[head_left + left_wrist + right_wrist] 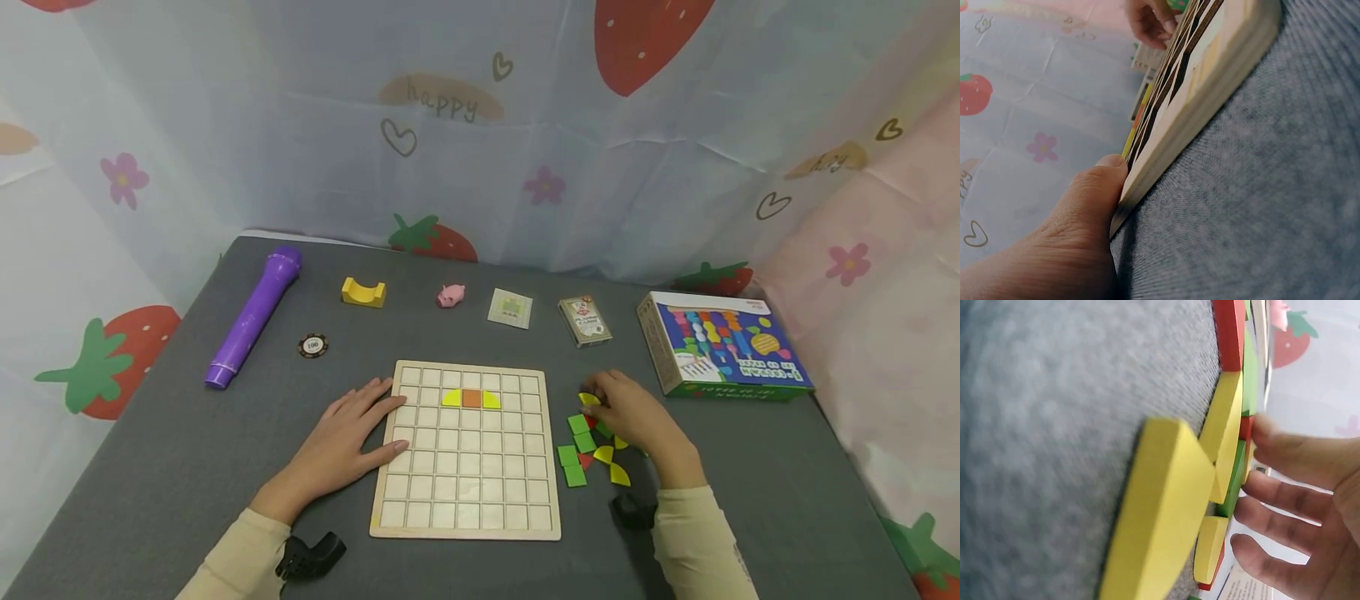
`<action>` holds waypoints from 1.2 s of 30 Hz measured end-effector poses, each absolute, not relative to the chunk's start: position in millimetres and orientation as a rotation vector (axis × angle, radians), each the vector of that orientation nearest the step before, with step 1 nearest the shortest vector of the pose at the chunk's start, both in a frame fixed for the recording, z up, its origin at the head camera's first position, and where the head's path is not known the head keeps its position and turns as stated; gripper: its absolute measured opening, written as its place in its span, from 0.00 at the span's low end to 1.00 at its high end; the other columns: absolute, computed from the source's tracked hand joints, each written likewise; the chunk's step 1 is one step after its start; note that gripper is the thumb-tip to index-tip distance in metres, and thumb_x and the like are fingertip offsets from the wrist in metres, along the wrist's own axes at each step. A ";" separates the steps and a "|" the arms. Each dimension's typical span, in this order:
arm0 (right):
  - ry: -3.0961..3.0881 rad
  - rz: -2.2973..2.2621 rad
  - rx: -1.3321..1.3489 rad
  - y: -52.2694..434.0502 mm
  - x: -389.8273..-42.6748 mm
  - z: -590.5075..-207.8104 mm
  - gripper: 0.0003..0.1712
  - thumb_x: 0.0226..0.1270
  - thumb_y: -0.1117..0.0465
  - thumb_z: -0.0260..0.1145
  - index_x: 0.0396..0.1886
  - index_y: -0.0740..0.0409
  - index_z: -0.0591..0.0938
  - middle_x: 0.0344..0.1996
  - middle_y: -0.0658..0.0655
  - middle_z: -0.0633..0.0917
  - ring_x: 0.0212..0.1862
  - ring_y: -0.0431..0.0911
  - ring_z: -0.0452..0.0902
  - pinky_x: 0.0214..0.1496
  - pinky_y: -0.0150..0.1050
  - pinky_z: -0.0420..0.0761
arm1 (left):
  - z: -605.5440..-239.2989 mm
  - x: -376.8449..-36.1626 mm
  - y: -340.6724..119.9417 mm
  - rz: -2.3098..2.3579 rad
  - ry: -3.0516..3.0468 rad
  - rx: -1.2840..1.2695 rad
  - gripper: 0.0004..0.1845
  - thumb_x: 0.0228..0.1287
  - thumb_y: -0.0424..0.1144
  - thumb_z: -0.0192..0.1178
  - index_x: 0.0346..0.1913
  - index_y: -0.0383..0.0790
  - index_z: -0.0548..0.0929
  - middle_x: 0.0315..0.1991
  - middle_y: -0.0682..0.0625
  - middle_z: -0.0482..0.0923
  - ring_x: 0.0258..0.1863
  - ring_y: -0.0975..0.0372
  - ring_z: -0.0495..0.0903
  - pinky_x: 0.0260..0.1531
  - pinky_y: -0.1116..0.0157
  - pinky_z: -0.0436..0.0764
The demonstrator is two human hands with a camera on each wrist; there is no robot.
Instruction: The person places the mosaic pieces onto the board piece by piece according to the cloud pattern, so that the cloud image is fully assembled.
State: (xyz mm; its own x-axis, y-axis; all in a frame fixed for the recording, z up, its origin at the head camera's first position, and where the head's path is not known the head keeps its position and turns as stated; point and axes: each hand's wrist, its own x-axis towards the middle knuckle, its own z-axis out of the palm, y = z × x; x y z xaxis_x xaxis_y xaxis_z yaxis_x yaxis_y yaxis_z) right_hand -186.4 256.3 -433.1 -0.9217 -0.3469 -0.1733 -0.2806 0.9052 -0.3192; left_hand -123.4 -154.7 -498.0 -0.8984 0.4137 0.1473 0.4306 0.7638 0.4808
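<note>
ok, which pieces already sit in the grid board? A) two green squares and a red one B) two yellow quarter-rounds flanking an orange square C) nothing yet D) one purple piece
B: the head view shows the grid board holding an orange square between two yellow quarter-rounds, all in its second row; the other cells are bare.

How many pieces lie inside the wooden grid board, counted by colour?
Yellow quarter-round pieces: 2
Orange square piece: 1
Total in the wooden grid board: 3
</note>
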 end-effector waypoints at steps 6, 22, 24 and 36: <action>2.865 -0.408 -0.542 251.9 -185.7 -432.7 0.14 0.67 0.63 0.64 0.51 0.61 0.80 0.44 0.59 0.78 0.43 0.50 0.76 0.47 0.49 0.79 | -498.6 -122.9 -154.7 -0.811 -2.926 -0.696 0.36 0.64 0.64 0.54 0.71 0.50 0.66 0.74 0.46 0.55 0.74 0.52 0.52 0.69 0.46 0.53; 2.850 -0.455 -0.808 190.2 -163.2 -421.1 0.15 0.62 0.60 0.69 0.46 0.59 0.80 0.38 0.52 0.78 0.35 0.41 0.73 0.37 0.37 0.78 | -498.4 -121.7 -154.3 -0.815 -2.902 -0.700 0.36 0.64 0.63 0.55 0.70 0.50 0.67 0.73 0.45 0.57 0.73 0.51 0.54 0.68 0.46 0.54; 2.838 -0.451 -0.841 182.7 -161.3 -423.5 0.14 0.61 0.59 0.70 0.45 0.59 0.80 0.36 0.52 0.78 0.34 0.40 0.73 0.36 0.36 0.77 | -498.4 -121.8 -154.2 -0.814 -2.895 -0.701 0.36 0.64 0.62 0.56 0.70 0.49 0.67 0.73 0.45 0.57 0.73 0.50 0.54 0.68 0.46 0.54; 2.864 -0.360 -0.765 164.3 -157.9 -434.0 0.15 0.61 0.56 0.70 0.47 0.55 0.81 0.37 0.50 0.80 0.35 0.40 0.74 0.40 0.38 0.78 | -498.6 -122.2 -155.1 -0.795 -2.892 -0.702 0.36 0.64 0.62 0.56 0.70 0.48 0.67 0.73 0.44 0.57 0.73 0.49 0.55 0.68 0.46 0.54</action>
